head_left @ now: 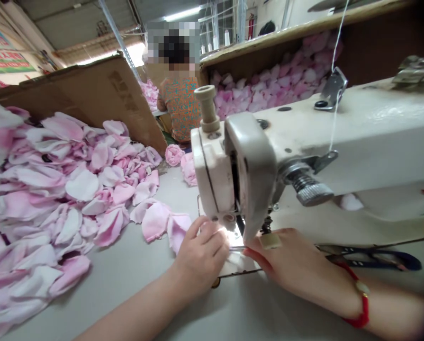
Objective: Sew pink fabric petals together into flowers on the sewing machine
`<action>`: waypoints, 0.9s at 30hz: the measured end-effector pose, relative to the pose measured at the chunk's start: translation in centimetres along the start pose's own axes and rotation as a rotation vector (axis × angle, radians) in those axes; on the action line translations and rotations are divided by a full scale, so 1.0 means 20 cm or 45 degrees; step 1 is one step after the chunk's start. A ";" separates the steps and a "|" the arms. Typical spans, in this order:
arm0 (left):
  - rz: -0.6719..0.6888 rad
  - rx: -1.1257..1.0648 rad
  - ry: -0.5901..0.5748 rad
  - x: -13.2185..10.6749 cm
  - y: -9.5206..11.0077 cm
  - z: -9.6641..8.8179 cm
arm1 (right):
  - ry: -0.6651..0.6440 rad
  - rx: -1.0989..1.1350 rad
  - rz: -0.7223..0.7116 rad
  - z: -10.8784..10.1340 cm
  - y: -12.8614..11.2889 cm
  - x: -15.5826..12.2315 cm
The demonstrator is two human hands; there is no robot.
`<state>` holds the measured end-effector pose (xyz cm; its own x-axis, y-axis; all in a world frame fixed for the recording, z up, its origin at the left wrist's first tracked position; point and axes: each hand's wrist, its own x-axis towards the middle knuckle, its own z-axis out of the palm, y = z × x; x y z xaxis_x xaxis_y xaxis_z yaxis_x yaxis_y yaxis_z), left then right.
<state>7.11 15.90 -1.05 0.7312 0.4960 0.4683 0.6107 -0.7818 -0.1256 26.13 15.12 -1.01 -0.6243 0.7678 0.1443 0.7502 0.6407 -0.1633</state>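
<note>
My left hand [202, 251] is curled by the lit needle area of a white sewing machine [368, 128], its fingers closed. A strip of pink and white fabric petals [158, 220] runs up to the far side of this hand and seems to pass under its fingers. My right hand [286, 260], with a red bracelet at the wrist, lies low beneath the machine's head, close to the presser foot. Its fingertips are partly hidden by the machine and washed out by the light, so their grip is unclear. The needle itself is hidden.
A large heap of petal pieces [37, 213] covers the table's left side against a cardboard panel [91, 90]. Dark-handled scissors [378, 259] lie right of my right hand. A rolled pink piece [174, 155] sits behind the machine. A person in an orange patterned shirt [181, 104] sits beyond.
</note>
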 end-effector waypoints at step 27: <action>-0.707 -0.028 -0.304 0.05 0.00 0.06 | -0.247 0.193 -0.162 0.01 -0.02 0.03</action>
<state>8.14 16.87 -1.74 0.3542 0.9015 0.2489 0.9162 -0.3879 0.1010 25.47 15.30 -1.16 -0.7522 0.6587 -0.0141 0.6312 0.7144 -0.3021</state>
